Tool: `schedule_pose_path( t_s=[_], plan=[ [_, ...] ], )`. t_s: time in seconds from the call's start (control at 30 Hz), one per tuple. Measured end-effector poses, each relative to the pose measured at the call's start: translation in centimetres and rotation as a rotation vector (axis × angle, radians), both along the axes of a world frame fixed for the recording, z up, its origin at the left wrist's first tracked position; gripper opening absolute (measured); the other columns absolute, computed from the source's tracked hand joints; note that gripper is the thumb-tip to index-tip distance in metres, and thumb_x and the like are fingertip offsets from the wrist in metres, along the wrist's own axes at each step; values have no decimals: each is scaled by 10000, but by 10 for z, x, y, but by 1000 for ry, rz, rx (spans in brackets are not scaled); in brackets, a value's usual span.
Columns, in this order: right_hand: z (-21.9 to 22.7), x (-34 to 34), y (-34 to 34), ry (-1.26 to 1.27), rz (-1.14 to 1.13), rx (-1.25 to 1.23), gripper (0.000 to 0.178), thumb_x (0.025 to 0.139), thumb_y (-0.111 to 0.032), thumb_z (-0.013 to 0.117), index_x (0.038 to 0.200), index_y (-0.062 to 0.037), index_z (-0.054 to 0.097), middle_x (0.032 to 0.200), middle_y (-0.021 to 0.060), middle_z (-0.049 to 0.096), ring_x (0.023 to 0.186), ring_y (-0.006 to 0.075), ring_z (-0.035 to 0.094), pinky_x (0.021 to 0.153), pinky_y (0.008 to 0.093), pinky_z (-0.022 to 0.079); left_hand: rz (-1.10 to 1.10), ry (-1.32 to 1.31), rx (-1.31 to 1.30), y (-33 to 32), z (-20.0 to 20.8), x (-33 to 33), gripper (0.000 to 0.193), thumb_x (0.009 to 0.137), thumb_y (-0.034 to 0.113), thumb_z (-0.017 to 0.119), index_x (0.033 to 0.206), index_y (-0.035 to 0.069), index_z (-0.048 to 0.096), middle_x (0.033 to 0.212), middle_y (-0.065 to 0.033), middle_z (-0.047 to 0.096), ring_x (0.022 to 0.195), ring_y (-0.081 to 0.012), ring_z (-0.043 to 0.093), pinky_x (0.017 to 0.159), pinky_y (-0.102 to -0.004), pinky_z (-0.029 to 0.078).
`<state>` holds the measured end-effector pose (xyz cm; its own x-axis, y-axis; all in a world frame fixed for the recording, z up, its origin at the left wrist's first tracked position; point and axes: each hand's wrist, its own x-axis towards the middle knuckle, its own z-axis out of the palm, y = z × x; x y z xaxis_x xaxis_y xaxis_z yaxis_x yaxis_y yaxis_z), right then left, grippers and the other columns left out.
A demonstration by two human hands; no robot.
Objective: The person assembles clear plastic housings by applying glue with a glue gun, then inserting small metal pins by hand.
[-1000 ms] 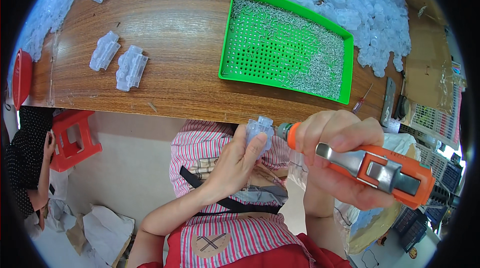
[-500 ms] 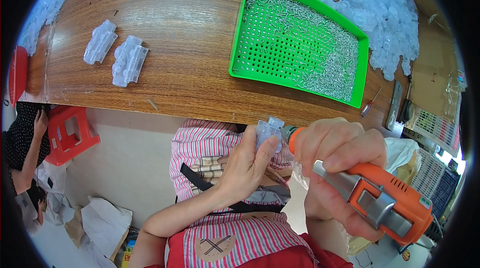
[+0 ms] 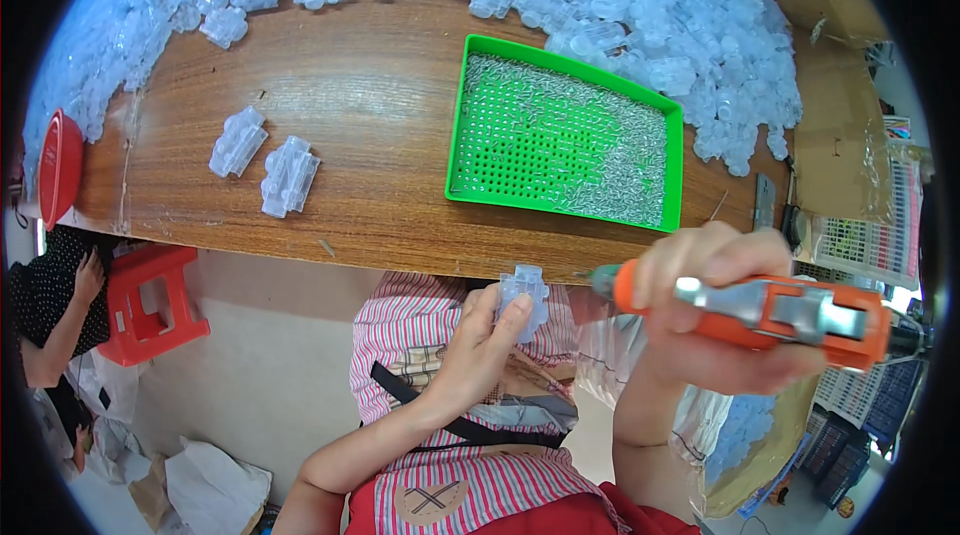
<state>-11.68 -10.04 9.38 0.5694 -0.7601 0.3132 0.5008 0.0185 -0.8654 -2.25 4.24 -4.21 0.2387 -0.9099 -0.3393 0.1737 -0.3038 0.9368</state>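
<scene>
A clear plastic part (image 3: 524, 297) sits just near of the wooden table (image 3: 370, 85) edge, pinched in the left hand (image 3: 484, 345) fingers. Just right, the right hand (image 3: 715, 310) is wrapped tight around an orange electric screwdriver (image 3: 760, 307), its tip beside the part. Farther off lies a green tray (image 3: 565, 135) of screws; 2 more clear parts (image 3: 265, 160) lie at left.

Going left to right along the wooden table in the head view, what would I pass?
Red bowl → two clear plastic parts → green tray of small metal pieces → brown cardboard.
</scene>
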Motion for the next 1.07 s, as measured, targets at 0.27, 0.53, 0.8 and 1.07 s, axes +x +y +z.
schedule_pose_path(
  t_s=[0.27,0.53,0.8,1.07],
  plan=[
    [-10,-15,7,12,-71,10,853,637,-741,682,938,45,546,716,105,576,599,166,549,575,323,467,154,739,128,-7,30,1,294,955,130,555,1196,6,440,1132,-74,578,1024,-122,576,883,-284,499],
    [-17,-2,19,160,-78,40,448,817,-386,721,927,17,560,757,86,563,658,150,550,624,274,451,232,654,119,-13,17,-6,273,924,100,604,1093,-18,426,1070,-95,604,939,-114,609,808,-263,535],
    [-25,1,22,191,-22,124,498,759,-412,769,949,5,571,826,96,584,721,163,564,667,280,452,297,672,58,-13,13,-11,260,910,59,616,1077,-11,429,1027,-93,614,900,-93,603,798,-244,524],
    [-49,3,16,230,-4,-229,823,611,-758,685,927,-19,503,714,80,543,580,174,510,510,314,405,347,696,24,-13,17,-16,236,914,26,594,1078,-16,430,1036,-114,625,939,-106,610,810,-241,513]
  ],
)
